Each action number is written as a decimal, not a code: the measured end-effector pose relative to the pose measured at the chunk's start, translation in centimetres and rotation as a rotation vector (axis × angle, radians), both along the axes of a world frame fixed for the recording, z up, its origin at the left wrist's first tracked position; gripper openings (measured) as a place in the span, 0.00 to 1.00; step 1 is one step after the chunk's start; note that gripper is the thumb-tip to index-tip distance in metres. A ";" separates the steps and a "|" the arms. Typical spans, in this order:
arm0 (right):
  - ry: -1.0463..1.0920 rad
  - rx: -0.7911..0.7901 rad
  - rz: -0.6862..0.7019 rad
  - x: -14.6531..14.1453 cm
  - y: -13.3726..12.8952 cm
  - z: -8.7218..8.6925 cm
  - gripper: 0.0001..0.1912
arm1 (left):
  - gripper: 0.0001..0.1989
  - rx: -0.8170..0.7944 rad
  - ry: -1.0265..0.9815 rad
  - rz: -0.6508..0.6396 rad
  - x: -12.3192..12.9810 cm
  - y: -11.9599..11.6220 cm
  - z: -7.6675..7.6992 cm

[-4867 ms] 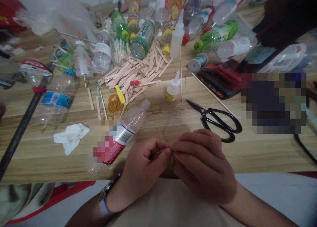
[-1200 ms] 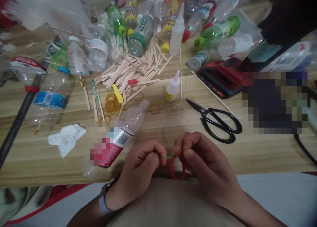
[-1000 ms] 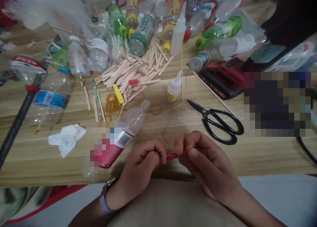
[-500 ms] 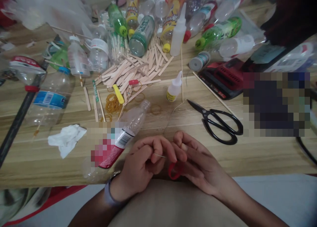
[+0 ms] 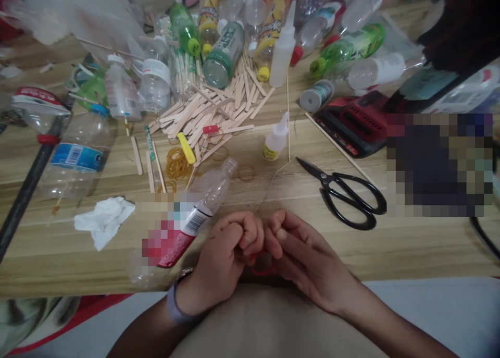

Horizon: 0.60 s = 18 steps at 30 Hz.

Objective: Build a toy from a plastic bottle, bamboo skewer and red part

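A: Sort of place?

B: Indoor craft workspace, by the look; home or classroom, can't tell.

A: Evidence?

B: Wood-grain table, well littered: flat wooden sticks heaped, rubber bands, black-handled scissors, small squeeze bottle. Plastic bottles crowd the far side.

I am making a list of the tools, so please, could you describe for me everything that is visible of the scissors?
The scissors have two large black loop handles, dark metal-looking blades and a round pivot. They look closed, with a pointed tip. They lie flat on the wooden table, beyond the right hand and to its right, tip pointing away and left. No hand touches them. A thread comes close to the tip; contact is unclear.
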State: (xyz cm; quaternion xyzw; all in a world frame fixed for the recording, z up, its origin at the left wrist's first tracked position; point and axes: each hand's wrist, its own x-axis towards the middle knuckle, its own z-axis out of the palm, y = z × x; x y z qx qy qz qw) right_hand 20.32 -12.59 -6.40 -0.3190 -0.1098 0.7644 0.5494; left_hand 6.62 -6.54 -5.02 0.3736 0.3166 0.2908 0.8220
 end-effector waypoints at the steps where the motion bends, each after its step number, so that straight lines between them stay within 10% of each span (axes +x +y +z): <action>1: -0.020 -0.004 0.000 -0.1 0.1 0.0 0.15 | 0.14 0.023 0.035 0.001 0.0 0.1 0.1; 18: -0.538 0.088 0.167 0.4 0.3 1.1 0.19 | 0.10 0.234 0.395 -0.056 -0.1 0.4 0.2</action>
